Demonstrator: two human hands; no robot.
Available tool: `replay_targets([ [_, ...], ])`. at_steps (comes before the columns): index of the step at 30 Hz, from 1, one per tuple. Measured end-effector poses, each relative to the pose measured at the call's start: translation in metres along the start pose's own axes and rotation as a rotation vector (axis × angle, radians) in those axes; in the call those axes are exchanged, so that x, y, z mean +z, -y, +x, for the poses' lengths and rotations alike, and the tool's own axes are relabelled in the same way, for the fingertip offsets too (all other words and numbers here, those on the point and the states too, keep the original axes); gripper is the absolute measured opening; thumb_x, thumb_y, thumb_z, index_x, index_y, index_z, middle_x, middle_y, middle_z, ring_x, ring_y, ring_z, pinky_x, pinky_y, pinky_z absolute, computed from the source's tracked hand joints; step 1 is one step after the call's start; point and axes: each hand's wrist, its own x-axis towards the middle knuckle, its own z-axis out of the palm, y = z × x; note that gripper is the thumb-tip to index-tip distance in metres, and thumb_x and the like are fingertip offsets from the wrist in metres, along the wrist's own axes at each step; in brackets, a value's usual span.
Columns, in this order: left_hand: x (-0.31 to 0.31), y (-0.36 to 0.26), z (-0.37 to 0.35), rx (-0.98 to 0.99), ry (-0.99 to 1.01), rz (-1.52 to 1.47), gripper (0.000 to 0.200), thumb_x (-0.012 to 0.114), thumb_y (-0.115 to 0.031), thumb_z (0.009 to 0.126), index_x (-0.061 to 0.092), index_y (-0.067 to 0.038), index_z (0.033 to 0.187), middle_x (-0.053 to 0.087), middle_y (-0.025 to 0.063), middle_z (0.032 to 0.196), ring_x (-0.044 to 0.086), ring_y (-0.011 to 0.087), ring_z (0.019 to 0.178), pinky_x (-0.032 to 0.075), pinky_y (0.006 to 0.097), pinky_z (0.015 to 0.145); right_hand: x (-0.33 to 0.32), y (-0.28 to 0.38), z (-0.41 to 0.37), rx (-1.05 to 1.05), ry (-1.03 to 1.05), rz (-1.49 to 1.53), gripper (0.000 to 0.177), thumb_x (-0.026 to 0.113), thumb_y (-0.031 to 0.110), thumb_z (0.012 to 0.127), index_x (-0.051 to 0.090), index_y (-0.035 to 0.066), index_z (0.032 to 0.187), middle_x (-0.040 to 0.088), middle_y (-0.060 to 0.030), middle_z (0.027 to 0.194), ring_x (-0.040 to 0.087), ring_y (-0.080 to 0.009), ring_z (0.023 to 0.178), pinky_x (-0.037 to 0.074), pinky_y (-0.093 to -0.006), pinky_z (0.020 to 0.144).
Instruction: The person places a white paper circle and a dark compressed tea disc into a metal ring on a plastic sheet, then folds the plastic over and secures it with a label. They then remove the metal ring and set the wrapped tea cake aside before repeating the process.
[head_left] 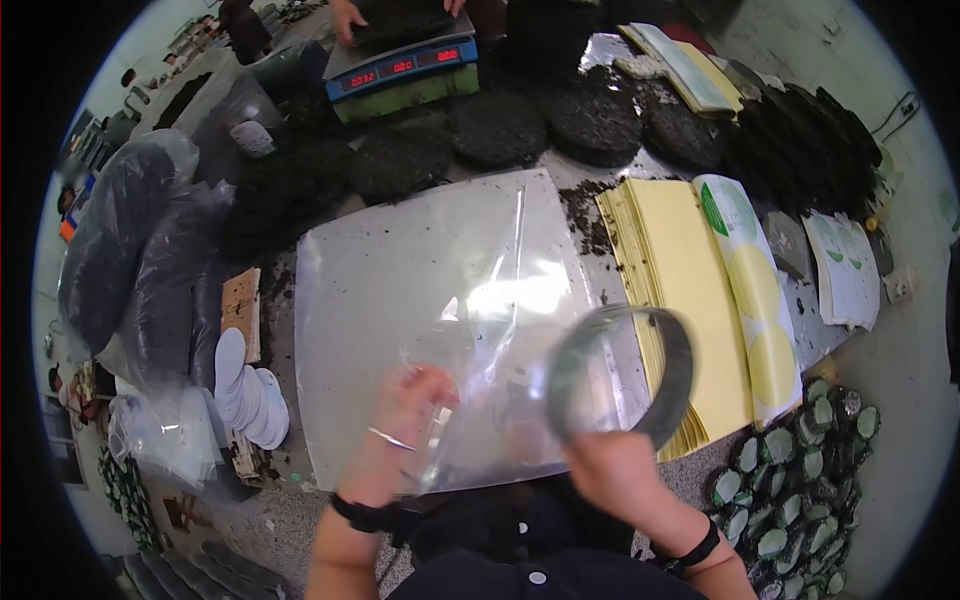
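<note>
Clock centred on the sheet, 12 pointing away from you.

Item, clear plastic sheet (pixel 400 280): lying flat before you, glare on its right half, near edge close to your body.
Item, your right hand (pixel 612 475): 4 to 5 o'clock, clenched on the near rim of the ring.
Item, ring (pixel 675 375): large, round, blurred, at 3 to 4 o'clock, held tilted. In view it overlaps the sheet's right edge and the yellow stack's left edge; contact with either cannot be told.
Item, your left hand (pixel 415 395): 6 to 7 o'clock, fingers curled, over the sheet; whether they pinch the film, cannot tell. A stretch of sheet separates your hands.
Item, yellow paper stack (pixel 690 300): 2 to 4 o'clock, just beside the sheet, bounding your room on that side; printed label strip (pixel 750 280) along its right edge.
Item, white discs (pixel 245 395): 8 to 9 o'clock, near the left edge.
Item, dark round slabs (pixel 595 125): 12 to 2 o'clock, bounding the far side.
Item, scale (pixel 402 75): towards 12, another person's hands (pixel 345 20) above it.
</note>
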Motion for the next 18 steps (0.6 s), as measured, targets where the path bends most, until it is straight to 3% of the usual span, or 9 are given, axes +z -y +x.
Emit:
replay_targets([
  [3, 0.004, -0.113, -0.021, 0.176, -0.007, -0.029, 0.027, 0.070, -0.019, 0.097, 0.075, 0.005, 0.109, 0.076, 0.0116, 0.095, 0.072, 0.0156, 0.090, 0.060, 0.0320, 0.081, 0.056, 0.040, 0.050, -0.177, 0.379, -0.067, 0.042, 0.058, 0.013, 0.089, 0.070, 0.021, 0.128, 0.072, -0.0076, 0.076, 0.073, -0.0295, 0.068, 0.055, -0.0459, 0.057],
  [5, 0.043, -0.153, -0.029, 0.185, 0.331, 0.285, 0.019, 0.065, -0.012, 0.099, 0.077, 0.002, 0.098, 0.076, 0.0116, 0.095, 0.074, 0.0189, 0.085, 0.059, 0.0323, 0.077, 0.120, 0.045, 0.098, -0.238, 0.430, -0.090, 0.041, 0.059, 0.013, 0.089, 0.069, 0.015, 0.129, 0.074, -0.0126, 0.085, 0.075, -0.0313, 0.081, 0.058, -0.0476, 0.066],
  [8, 0.083, -0.093, -0.017, 0.121, 0.467, 0.575, 0.028, 0.070, -0.025, 0.098, 0.076, 0.002, 0.103, 0.077, 0.0103, 0.094, 0.072, 0.0143, 0.080, 0.058, 0.0314, 0.075, 0.196, 0.061, 0.103, -0.379, -0.052, 0.138, 0.039, 0.057, 0.018, 0.098, 0.064, 0.004, 0.133, 0.069, -0.0259, 0.114, 0.067, -0.0357, 0.114, 0.055, -0.0443, 0.093],
  [10, 0.083, -0.001, 0.007, 0.191, 0.519, 0.706, 0.030, 0.073, -0.029, 0.095, 0.076, -0.001, 0.105, 0.077, 0.0104, 0.097, 0.072, 0.0206, 0.080, 0.058, 0.0351, 0.079, 0.158, 0.086, 0.047, -0.535, 0.199, 0.271, 0.041, 0.059, 0.020, 0.100, 0.061, 0.001, 0.136, 0.064, -0.0273, 0.126, 0.062, -0.0371, 0.124, 0.049, -0.0421, 0.105],
  [12, 0.074, 0.053, 0.010, 0.259, 0.489, 0.909, 0.031, 0.075, -0.030, 0.093, 0.076, -0.002, 0.106, 0.076, 0.0104, 0.098, 0.072, 0.0242, 0.081, 0.058, 0.0360, 0.080, 0.114, 0.066, 0.034, -0.713, 0.747, 0.484, 0.043, 0.065, 0.019, 0.097, 0.060, 0.002, 0.136, 0.065, -0.0239, 0.128, 0.061, -0.0378, 0.124, 0.047, -0.0425, 0.109],
  [13, 0.068, 0.064, 0.004, 0.532, 0.353, 0.781, 0.032, 0.076, -0.031, 0.092, 0.076, -0.001, 0.105, 0.076, 0.0103, 0.098, 0.072, 0.0281, 0.083, 0.058, 0.0371, 0.080, 0.088, 0.068, 0.050, -0.727, 0.894, 0.692, 0.045, 0.068, 0.018, 0.095, 0.061, 0.002, 0.136, 0.066, -0.0214, 0.127, 0.062, -0.0379, 0.123, 0.047, -0.0437, 0.108],
  [14, 0.062, 0.075, 0.002, 0.794, 0.212, 0.635, 0.032, 0.077, -0.031, 0.091, 0.075, -0.001, 0.104, 0.075, 0.0101, 0.098, 0.071, 0.0319, 0.085, 0.058, 0.0382, 0.080, 0.057, 0.066, 0.066, -0.693, 0.644, 0.634, 0.042, 0.070, 0.016, 0.093, 0.062, 0.003, 0.133, 0.066, -0.0200, 0.127, 0.062, -0.0379, 0.121, 0.048, -0.0447, 0.106],
  [16, 0.029, 0.048, -0.047, 0.690, 0.049, 0.558, 0.035, 0.079, -0.028, 0.087, 0.074, -0.002, 0.110, 0.073, 0.0133, 0.104, 0.069, 0.0349, 0.093, 0.056, 0.0427, 0.086, 0.004, 0.061, 0.107, -0.519, 0.134, 0.656, 0.034, 0.071, 0.008, 0.089, 0.066, 0.004, 0.122, 0.069, -0.0163, 0.122, 0.065, -0.0370, 0.114, 0.052, -0.0463, 0.097],
  [18, -0.018, 0.026, -0.072, 0.941, -0.441, 0.943, 0.047, 0.076, -0.026, 0.087, 0.067, -0.002, 0.127, 0.071, 0.0177, 0.119, 0.067, 0.0383, 0.112, 0.053, 0.0463, 0.100, 0.011, 0.023, 0.133, -0.235, -0.342, 0.306, 0.031, 0.073, 0.001, 0.085, 0.068, 0.001, 0.116, 0.071, -0.0168, 0.108, 0.067, -0.0376, 0.100, 0.054, -0.0417, 0.087],
])
